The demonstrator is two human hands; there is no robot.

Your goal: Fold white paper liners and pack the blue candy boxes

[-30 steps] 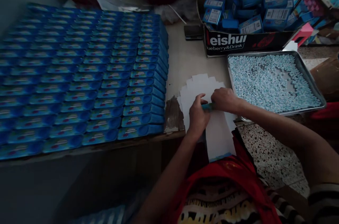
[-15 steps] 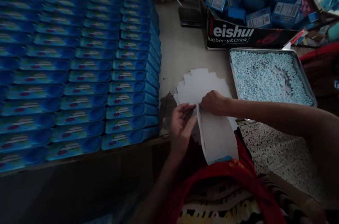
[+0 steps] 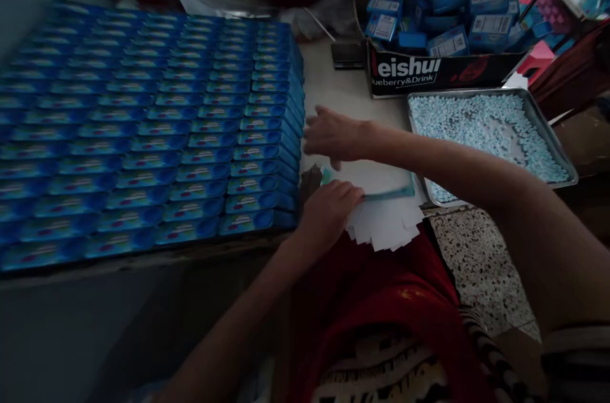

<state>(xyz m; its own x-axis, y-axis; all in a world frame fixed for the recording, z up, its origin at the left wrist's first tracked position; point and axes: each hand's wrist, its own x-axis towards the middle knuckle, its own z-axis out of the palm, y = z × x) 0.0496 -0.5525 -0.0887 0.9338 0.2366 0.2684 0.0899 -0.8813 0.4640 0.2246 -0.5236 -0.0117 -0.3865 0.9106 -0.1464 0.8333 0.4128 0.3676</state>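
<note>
My left hand (image 3: 331, 209) has its fingers curled over the near left part of a white card (image 3: 381, 177) with teal-blue edges, and its thumb is hidden. Beneath that card, a fanned stack of white card sheets (image 3: 386, 225) overhangs the table's front edge above my lap. My right hand (image 3: 336, 135) is just beyond the card, palm down, slightly blurred. Its fingers reach left toward the blue packs and are partly spread, with nothing visible in them.
Rows of blue packs (image 3: 190, 136) fill the table's left side. Behind stands a black carton (image 3: 443, 75) of small blue boxes. A metal tray (image 3: 574, 177) of pale blue pellets lies at the right, and a dark flat object (image 3: 347, 55) is near the carton.
My right hand has left the long white card and moved up and left. That card now lies across the stack, teal edges showing, under my left hand. The view has shifted, showing more packs.
</note>
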